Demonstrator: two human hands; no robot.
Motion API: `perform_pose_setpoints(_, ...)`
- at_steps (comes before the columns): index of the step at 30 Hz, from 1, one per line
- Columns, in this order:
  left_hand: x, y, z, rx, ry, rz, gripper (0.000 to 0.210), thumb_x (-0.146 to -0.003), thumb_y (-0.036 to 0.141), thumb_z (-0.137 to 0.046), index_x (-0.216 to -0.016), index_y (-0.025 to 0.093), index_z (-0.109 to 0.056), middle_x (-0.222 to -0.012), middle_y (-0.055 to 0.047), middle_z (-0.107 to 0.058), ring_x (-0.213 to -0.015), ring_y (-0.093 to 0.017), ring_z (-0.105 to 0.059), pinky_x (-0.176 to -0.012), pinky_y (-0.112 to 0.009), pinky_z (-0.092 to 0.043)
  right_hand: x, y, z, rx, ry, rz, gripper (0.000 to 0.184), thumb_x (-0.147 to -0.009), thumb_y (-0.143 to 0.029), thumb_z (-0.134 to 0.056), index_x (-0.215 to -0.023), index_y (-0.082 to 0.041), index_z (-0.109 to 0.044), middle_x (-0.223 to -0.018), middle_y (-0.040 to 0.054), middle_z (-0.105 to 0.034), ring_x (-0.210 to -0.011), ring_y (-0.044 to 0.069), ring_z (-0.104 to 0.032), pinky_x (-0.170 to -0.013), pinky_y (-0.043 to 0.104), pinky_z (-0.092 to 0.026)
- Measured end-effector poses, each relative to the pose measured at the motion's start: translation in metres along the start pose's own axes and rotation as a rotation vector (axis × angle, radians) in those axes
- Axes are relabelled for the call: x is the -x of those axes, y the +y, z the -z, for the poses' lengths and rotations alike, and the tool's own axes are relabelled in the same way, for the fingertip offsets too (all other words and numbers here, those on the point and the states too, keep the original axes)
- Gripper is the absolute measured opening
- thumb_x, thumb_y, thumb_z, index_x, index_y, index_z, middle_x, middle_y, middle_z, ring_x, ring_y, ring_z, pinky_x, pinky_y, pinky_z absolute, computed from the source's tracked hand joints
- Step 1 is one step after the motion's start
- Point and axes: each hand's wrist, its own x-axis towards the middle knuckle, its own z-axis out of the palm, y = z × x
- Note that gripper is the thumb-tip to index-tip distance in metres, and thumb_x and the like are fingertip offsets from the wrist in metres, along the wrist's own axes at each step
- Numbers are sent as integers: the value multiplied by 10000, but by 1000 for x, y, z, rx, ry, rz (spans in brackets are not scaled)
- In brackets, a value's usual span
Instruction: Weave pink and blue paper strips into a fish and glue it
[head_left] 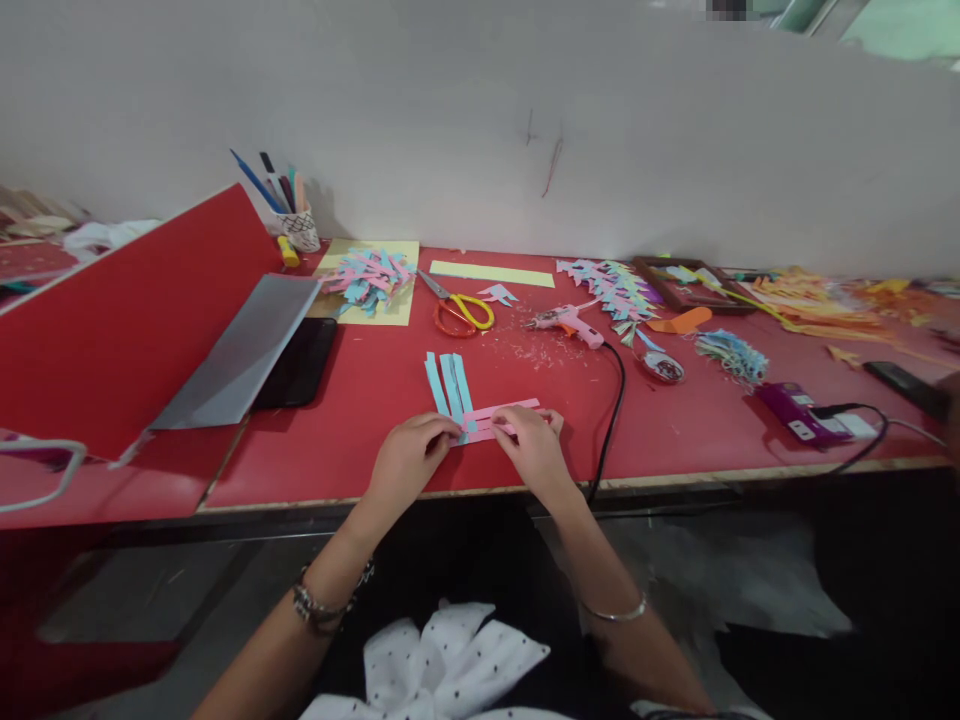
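Pinching at the place where the paper strips meet, the left hand (409, 455) has thumb and forefinger brought together on their near end. The right hand (531, 450) has its fingers closed on the pink strips (517, 406), which lie sideways across the near part of the red table (360, 400). The blue strips (448, 385) reach away from the left fingertips toward the wall (450, 130). Where the two colours cross, the fingers partly cover the paper, so the weave, if it is one, is hard to make out.

Beyond the blue strips lie scissors (474, 300) with one yellow and one orange handle, their blades pointing toward a pile (371, 275) of pink and blue pieces on a yellow sheet (401, 302). To their right rests a pink glue gun (568, 320), its black cord (622, 372) running down to the table's near edge. Behind the gun is a braid (611, 285) of folded paper, and farther right a purple box (801, 415). On the left, a black tablet (300, 368) lies partly under a grey sheet (240, 355), beside a tilted red board (165, 310). A cup (300, 232) of pens (276, 185) stands near the wall.
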Motion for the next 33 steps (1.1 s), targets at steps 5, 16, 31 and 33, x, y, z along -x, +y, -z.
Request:
perform_pose_setpoints(5, 0, -1, 0, -29, -13, 5, 211, -756, 60, -460, -764, 203, -616, -810, -13, -679, -770, -151, -617, -704, -262, -483, 1, 2, -2, -20, 18, 14, 140, -776, -112, -479, -757, -200, -586, -824, -12, -680, -759, 146, -593, -770, 313, -218)
perform_pose_setpoints(16, 1, -1, -1, -97, -17, -43, 229, -733, 33, -479, -824, 201, -606, -830, -13, -660, -778, -151, -611, -699, -268, -488, 3, -1, -5, 222, 166, 12, 150, -820, -194, -475, -855, -229, -616, -902, 50, -617, -904, 209, -533, -889, 430, -197)
perform_pose_setpoints(31, -1, -19, -2, -426, 40, -67, 326, -792, 334, -554, -1076, 176, -543, -1033, -93, -611, -951, -234, -574, -791, -368, -482, 4, -4, 1, 143, -161, 214, 419, -864, -387, -404, -1255, -241, -444, -1310, 76, -476, -1244, 244, -376, -1021, 592, -54)
perform_pose_setpoints(33, -2, -19, -2, -422, 4, -68, 339, -796, 350, -547, -1087, 177, -535, -1055, -97, -610, -958, -235, -577, -794, -372, -483, 3, -3, 1, 148, -168, 221, 423, -865, -391, -399, -1258, -241, -443, -1314, 72, -472, -1242, 247, -380, -1026, 595, -44)
